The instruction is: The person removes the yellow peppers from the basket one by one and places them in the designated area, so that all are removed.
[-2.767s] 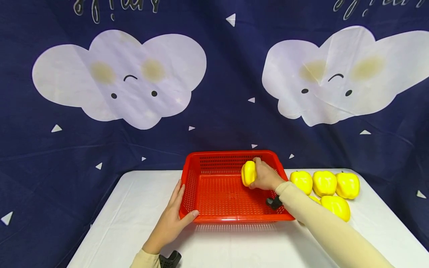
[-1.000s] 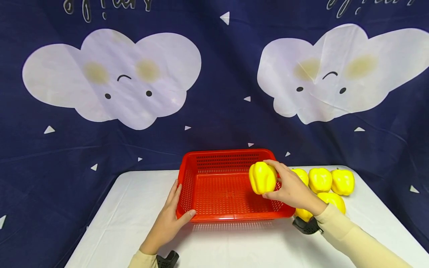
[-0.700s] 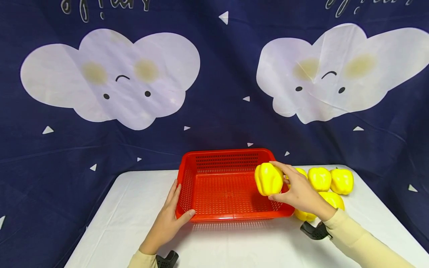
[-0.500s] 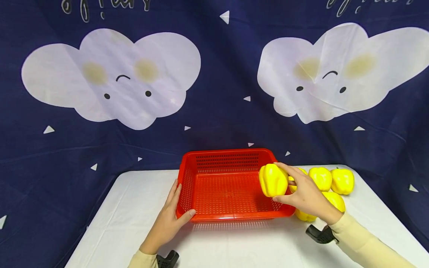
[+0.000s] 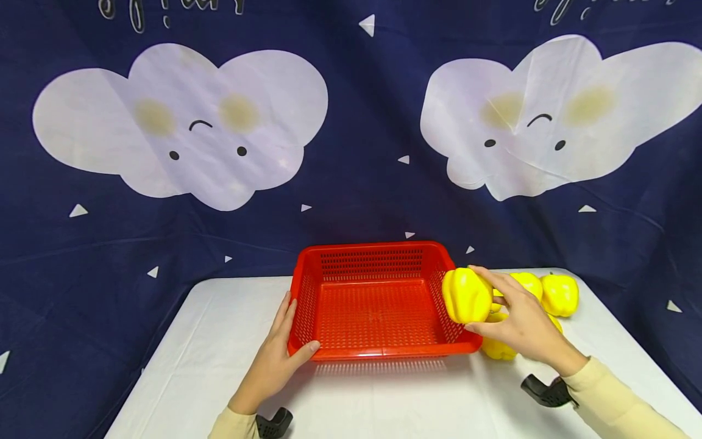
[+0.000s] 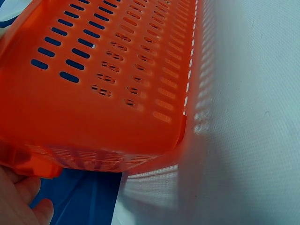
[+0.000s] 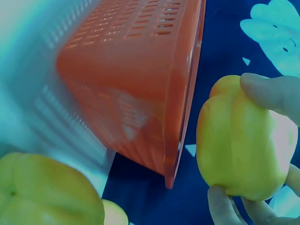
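Note:
A red perforated plastic basket (image 5: pixel 384 352) stands on the white-covered table. My left hand (image 5: pixel 271 366) holds its left end, the thumb over the rim and the fingers along the outer side. In the left wrist view, fingers of that hand (image 6: pixel 18 201) curl beneath the basket's (image 6: pixel 93 122) rim. Over the basket's right rim, my right hand (image 5: pixel 526 323) grips a yellow bell pepper (image 5: pixel 466 296) between thumb and fingers. The right wrist view shows this pepper (image 7: pixel 243 140) held beyond the basket's outer wall (image 7: pixel 122 84).
Several more yellow bell peppers stand right of the basket, among them a far-right one (image 5: pixel 559 294) and a nearer one (image 5: pixel 498 347), partly behind my right hand. A dark blue cloth (image 5: pixel 356 213) with clouds hangs behind the table (image 5: pixel 395 402).
My right hand has carried the yellow bell pepper rightward, from over the basket's inside to its right rim. My left hand keeps its hold on the basket, which stays in place.

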A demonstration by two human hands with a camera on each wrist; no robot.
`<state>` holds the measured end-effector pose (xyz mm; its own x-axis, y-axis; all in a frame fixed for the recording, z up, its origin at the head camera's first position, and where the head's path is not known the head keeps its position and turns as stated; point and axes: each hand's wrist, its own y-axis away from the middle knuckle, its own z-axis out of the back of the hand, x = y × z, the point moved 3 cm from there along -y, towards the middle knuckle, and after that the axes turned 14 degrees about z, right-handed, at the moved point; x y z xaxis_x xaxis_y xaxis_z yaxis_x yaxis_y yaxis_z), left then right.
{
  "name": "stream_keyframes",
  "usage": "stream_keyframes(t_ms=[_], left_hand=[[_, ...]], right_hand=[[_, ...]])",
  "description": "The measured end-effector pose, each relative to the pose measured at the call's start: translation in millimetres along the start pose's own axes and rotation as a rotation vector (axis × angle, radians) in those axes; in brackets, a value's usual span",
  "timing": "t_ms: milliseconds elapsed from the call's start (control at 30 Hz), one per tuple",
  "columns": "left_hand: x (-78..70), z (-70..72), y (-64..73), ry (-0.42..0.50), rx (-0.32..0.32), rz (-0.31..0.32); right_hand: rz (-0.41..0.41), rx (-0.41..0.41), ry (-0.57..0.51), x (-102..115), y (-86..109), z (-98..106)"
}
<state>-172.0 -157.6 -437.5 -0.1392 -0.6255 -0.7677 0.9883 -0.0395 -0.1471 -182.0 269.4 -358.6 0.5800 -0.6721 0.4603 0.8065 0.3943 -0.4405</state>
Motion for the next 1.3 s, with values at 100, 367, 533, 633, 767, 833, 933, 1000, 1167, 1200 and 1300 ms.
stream_keyframes(t_ms=[100,367,533,633,767,833,933,1000,1167,1200,1300], left_hand=[[0.3,0.0,0.1,0.003,0.003,0.001],[-0.1,-0.2,0.2,0.002,0.011,0.014],[-0.4,-0.1,-0.7,0.004,0.009,0.018],[-0.5,0.0,-0.7,0.007,0.009,0.013],[-0.1,-0.1,-0.6,0.003,0.008,0.009],[0.1,-0.2,-0.5,0.001,0.007,0.009],[0.3,-0.3,-0.2,-0.001,0.007,0.008],[0.5,-0.5,-0.1,-0.002,0.007,0.005],[1.0,-0.7,0.0,-0.005,0.006,0.001],[1.0,-0.7,0.1,-0.004,0.005,0.001],[1.1,-0.5,0.1,-0.004,0.003,-0.001]], right_hand=[[0.009,-0.018,0.021,-2.8,3.3,3.7],[0.004,-0.045,0.016,-11.8,13.4,13.3],[0.008,-0.069,0.002,-17.4,17.8,19.0],[0.009,-0.078,-0.008,-21.3,20.5,21.6],[-0.011,-0.080,0.008,-26.1,24.3,25.8],[-0.027,-0.078,0.022,-28.8,25.9,28.2],[-0.050,-0.074,0.040,-33.3,28.8,31.5],[-0.061,-0.077,0.050,-36.8,31.0,33.6],[-0.080,-0.083,0.060,-45.4,37.0,38.9],[-0.081,-0.084,0.063,-47.1,37.9,39.8],[-0.073,-0.092,0.062,-51.5,40.3,42.1]])
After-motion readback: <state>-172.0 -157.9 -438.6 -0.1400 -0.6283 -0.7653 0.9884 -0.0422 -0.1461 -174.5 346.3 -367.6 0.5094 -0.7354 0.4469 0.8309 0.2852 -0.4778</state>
